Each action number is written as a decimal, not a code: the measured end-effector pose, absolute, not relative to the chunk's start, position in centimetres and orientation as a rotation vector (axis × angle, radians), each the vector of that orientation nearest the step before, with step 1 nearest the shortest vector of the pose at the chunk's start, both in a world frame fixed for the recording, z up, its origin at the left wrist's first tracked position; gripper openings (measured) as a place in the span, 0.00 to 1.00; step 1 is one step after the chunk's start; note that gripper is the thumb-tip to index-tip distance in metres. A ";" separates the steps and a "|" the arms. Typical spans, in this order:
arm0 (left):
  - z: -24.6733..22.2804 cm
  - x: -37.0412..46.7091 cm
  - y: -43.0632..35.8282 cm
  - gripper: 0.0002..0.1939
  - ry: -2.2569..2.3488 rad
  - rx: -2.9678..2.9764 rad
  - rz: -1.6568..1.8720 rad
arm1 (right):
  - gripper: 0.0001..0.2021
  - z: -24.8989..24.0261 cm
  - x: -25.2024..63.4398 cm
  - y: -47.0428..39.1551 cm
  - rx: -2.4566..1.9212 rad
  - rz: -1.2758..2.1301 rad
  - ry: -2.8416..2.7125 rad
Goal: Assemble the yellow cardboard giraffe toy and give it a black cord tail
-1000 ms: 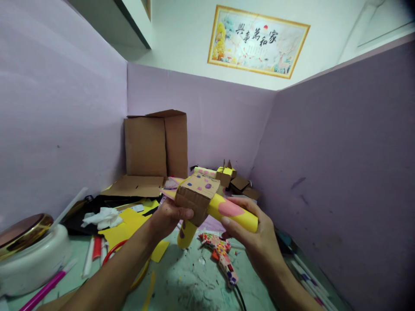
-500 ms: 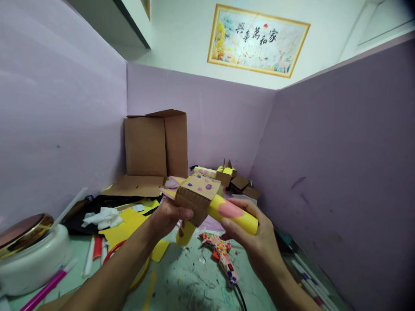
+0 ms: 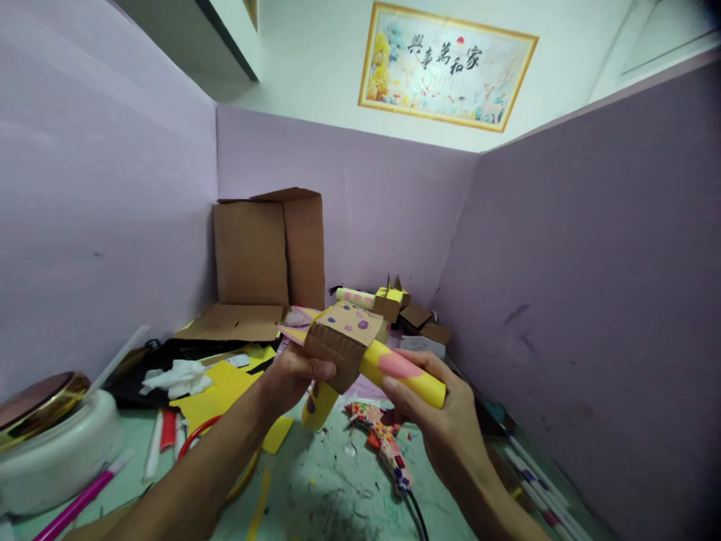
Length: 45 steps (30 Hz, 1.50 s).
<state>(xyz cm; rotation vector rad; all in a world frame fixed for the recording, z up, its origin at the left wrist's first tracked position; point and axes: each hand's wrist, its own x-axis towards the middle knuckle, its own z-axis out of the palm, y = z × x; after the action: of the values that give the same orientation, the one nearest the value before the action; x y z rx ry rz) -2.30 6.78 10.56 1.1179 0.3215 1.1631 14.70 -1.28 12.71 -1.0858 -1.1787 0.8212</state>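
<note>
A small cardboard box (image 3: 338, 347) with purple and blue spots on top is in my left hand (image 3: 301, 376), whose thumb presses on its near side. Pink and yellow pointed pieces (image 3: 297, 330) stick out at its left. A yellow tube with a pink patch (image 3: 404, 373) meets the box's right side, and my right hand (image 3: 436, 394) is wrapped round its outer end. Another yellow tube with dark spots (image 3: 319, 404) hangs below the box. Beneath them a colourful patterned glue gun (image 3: 384, 443) lies on the green table.
An upright cardboard sheet (image 3: 251, 255) stands at the back left. Yellow paper (image 3: 225, 387), white tissue (image 3: 177, 378) and a white jar (image 3: 61, 451) are at left. Small cardboard boxes (image 3: 388, 306) sit behind the hands. Pens (image 3: 544, 488) lie at right.
The view has shifted slightly. Both hands keep their hold on the box and the yellow tube, with hardly any movement between them.
</note>
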 end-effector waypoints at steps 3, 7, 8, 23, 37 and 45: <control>10.5 -2.3 6.8 0.23 0.289 1.114 1.157 | 0.19 12.6 14.3 -1.5 -1.086 0.834 -1.126; 10.4 -2.3 6.8 0.21 0.255 1.125 1.143 | 0.19 12.4 14.1 -1.6 -1.065 0.900 -1.080; 10.4 -2.3 6.8 0.21 0.254 1.134 1.145 | 0.20 12.4 14.1 -1.5 -1.057 0.916 -1.075; 10.4 -3.2 7.6 0.22 0.212 1.160 1.075 | 0.13 13.8 15.8 -1.1 -1.022 0.570 -1.623; 10.1 -2.5 7.2 0.26 0.271 1.083 1.138 | 0.14 12.7 16.4 -0.9 -1.002 0.336 -1.662; 9.7 -2.5 7.3 0.26 0.214 1.068 1.084 | 0.14 12.4 15.9 -0.8 -0.985 0.169 -1.663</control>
<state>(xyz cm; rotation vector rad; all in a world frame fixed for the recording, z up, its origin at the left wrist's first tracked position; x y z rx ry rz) -2.51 7.33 9.68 1.0682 0.2138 1.0840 15.89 -0.82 12.35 -0.9852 -1.6626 0.1686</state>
